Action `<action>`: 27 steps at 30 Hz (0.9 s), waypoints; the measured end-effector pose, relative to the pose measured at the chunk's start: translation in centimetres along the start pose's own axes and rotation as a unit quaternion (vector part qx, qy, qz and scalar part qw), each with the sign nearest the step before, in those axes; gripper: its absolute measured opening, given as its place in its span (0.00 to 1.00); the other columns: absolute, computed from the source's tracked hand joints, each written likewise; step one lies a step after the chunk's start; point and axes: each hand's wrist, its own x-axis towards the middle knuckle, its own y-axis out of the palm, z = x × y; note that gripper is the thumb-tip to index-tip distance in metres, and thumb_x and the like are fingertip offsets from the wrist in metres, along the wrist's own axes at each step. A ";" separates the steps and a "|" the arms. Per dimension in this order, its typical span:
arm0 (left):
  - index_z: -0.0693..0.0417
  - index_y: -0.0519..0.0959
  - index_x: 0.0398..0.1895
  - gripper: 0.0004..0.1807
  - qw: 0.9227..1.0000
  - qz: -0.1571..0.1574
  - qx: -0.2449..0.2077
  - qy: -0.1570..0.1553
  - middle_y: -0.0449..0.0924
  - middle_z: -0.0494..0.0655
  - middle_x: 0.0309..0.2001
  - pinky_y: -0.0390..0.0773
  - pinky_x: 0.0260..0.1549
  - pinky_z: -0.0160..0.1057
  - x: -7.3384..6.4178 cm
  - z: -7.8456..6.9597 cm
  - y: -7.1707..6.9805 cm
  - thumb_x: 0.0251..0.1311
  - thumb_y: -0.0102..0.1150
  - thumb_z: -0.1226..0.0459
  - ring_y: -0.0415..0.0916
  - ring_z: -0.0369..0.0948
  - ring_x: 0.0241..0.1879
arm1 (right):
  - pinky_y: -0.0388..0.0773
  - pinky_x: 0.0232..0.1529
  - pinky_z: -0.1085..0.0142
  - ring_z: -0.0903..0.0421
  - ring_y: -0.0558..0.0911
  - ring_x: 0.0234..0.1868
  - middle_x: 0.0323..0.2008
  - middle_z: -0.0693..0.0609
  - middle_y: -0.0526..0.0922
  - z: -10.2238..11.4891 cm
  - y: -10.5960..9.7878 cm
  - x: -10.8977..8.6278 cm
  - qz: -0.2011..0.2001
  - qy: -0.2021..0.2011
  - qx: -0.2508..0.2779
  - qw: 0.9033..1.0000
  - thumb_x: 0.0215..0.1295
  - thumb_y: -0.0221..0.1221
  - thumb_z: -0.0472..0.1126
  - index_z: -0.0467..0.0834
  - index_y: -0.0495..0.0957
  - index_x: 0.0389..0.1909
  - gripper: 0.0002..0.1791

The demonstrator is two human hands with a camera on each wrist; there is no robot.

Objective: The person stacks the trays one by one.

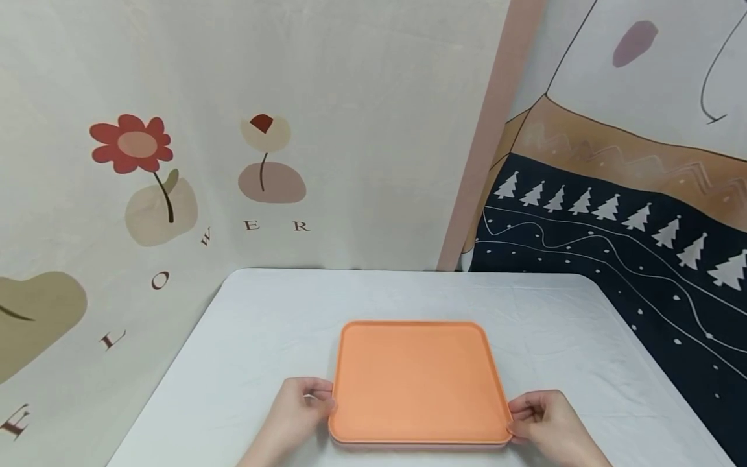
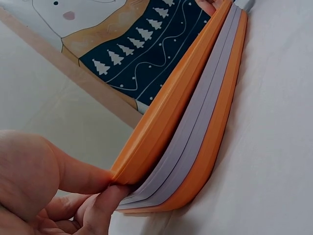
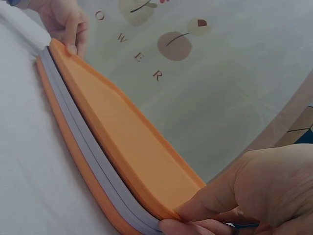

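Observation:
An orange tray (image 1: 417, 383) with a low raised rim tops a stack of trays in the head view. Beneath it, the left wrist view shows pale lilac trays (image 2: 195, 122) and another orange tray (image 2: 222, 132) at the bottom. My left hand (image 1: 300, 408) pinches the top tray's left rim between thumb and fingers. On the opposite side, my right hand (image 1: 551, 421) pinches its right rim near the front corner. A dark gap shows between the top tray and the lilac ones along the near side. The fingertips under the rim are partly hidden.
The stack lies on a table with a white cloth (image 1: 280, 311). Behind it hangs a pale cloth (image 1: 373, 130) with printed flowers and letters. To the right is a dark printed cloth (image 1: 583, 240) with white trees.

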 end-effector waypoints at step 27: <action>0.66 0.85 0.45 0.11 0.998 -0.017 0.046 0.028 0.82 0.47 0.35 0.84 0.28 0.36 -0.4 0.1 0.4 0.59 0.71 0.73 0.81 0.42 0.32 | 0.88 0.32 0.60 0.51 0.85 0.33 0.31 0.45 0.84 0.2 1.1 -0.6 -0.042 0.028 0.000 0.999 0.57 0.67 0.24 0.26 0.83 0.42 0.11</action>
